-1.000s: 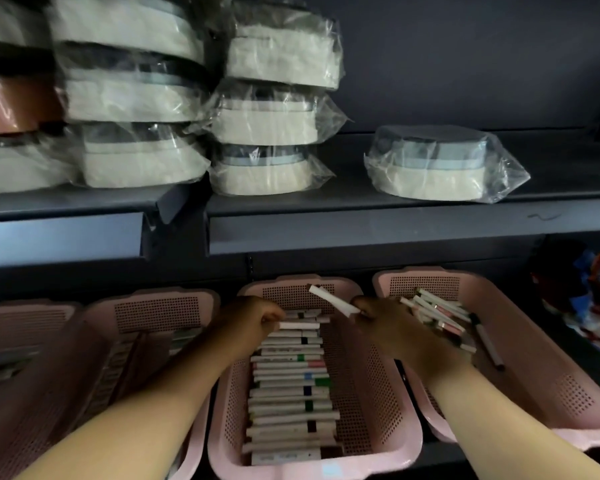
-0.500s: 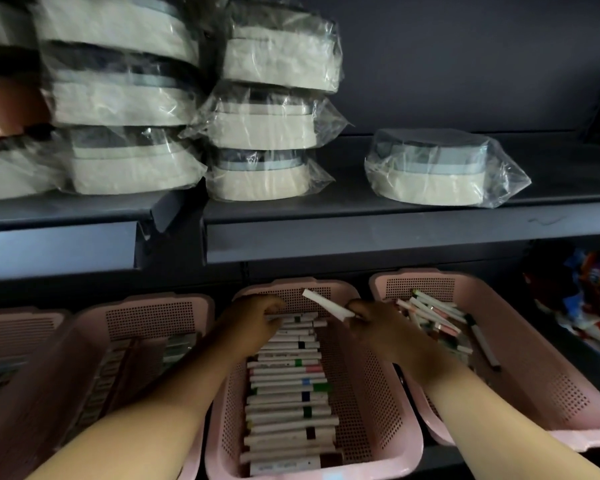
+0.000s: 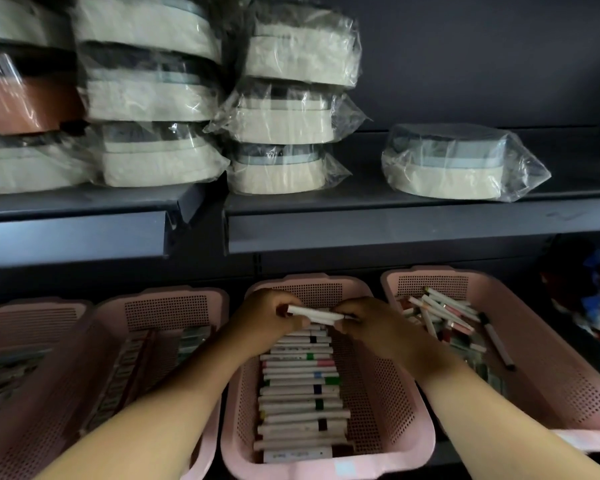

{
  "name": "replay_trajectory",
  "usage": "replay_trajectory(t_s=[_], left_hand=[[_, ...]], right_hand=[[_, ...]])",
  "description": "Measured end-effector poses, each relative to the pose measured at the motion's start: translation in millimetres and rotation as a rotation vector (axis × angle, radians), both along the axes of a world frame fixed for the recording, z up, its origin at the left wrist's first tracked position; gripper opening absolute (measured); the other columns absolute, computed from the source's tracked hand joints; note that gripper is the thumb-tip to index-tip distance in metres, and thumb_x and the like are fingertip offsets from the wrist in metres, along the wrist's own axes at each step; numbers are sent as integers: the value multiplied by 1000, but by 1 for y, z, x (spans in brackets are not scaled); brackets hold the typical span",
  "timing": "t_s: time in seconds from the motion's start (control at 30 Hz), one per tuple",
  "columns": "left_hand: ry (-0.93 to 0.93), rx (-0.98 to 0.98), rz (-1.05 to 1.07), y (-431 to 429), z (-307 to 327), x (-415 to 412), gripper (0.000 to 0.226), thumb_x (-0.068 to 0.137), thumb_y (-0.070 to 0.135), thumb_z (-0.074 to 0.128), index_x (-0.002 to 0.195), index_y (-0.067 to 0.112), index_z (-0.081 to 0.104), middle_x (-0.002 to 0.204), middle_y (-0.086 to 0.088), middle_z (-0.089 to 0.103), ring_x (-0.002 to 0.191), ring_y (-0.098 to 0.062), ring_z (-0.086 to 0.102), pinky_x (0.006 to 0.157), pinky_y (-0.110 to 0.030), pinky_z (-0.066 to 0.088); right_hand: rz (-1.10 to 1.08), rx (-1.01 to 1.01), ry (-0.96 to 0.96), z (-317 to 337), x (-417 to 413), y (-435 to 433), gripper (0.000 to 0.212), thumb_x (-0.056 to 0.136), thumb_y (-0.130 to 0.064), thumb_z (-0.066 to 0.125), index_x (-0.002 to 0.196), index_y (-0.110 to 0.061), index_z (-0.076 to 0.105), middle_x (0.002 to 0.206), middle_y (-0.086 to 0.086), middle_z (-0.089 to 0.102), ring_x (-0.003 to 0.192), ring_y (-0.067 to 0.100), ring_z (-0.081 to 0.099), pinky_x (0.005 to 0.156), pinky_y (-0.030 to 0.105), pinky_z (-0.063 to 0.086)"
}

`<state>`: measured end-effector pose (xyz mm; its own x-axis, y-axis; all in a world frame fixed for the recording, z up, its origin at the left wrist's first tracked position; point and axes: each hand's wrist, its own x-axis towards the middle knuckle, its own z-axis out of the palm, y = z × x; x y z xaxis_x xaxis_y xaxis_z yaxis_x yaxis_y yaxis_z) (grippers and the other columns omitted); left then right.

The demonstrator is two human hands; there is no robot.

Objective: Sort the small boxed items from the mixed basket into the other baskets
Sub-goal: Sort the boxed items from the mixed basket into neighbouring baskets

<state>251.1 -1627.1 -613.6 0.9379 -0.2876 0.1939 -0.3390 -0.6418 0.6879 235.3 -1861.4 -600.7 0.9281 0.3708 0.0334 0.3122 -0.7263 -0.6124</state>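
A slim white box lies level across the far end of the middle pink basket. My left hand pinches its left end and my right hand pinches its right end. Below them a neat row of similar white boxes fills the basket's left half. The pink basket on the right holds a loose, mixed pile of boxes and a dark pen.
Two more pink baskets with rows of items stand to the left. A dark shelf edge overhangs the baskets, carrying plastic-wrapped round items. Colourful goods sit at far right.
The white box, earlier held tilted by my right hand alone, now lies level and lower over the row. My left hand has come off the row and taken its left end.
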Motion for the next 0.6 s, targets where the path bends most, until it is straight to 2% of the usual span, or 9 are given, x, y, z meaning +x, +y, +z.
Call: replay_trajectory(t_s=[0.07,0.23,0.33,0.5,0.6], left_hand=[[5,69,19,6,-3,2,4,90,33,81,90,29,79,85,7,71,79,-8,67,72,-29,54],[14,272,49,22,-14,-2,14,95,36,75,108,36,80,100,18,76,87,3,68,84,-26,58],[-58,403,94,28,-21,-5,20,98,41,69,114,37,79,110,16,76,97,-1,68,92,-28,56],[-77,634,67,23,-29,-2,31,93,48,66,120,35,74,120,10,69,112,-13,63,97,-31,51],[-152,616,125,15,-28,-2,40,95,48,63,133,38,66,128,10,67,116,-14,61,101,-34,49]], right_hand=[[-23,-8,-30,-3,1,-1,12,99,-25,60,97,-30,70,78,-13,61,69,-1,57,61,15,39],[-208,-28,-114,-5,3,-17,16,100,-20,53,98,-18,68,74,-7,60,61,4,54,48,12,35],[-244,-61,-95,-7,4,-23,17,99,-22,52,98,-19,68,79,0,66,66,9,60,50,17,38],[-233,-70,-93,-11,2,-23,16,100,-25,52,97,-21,68,77,-4,63,66,6,58,54,20,39],[-174,-51,-91,-10,-1,-21,15,100,-28,54,97,-24,68,78,-4,64,66,7,60,57,21,43]])
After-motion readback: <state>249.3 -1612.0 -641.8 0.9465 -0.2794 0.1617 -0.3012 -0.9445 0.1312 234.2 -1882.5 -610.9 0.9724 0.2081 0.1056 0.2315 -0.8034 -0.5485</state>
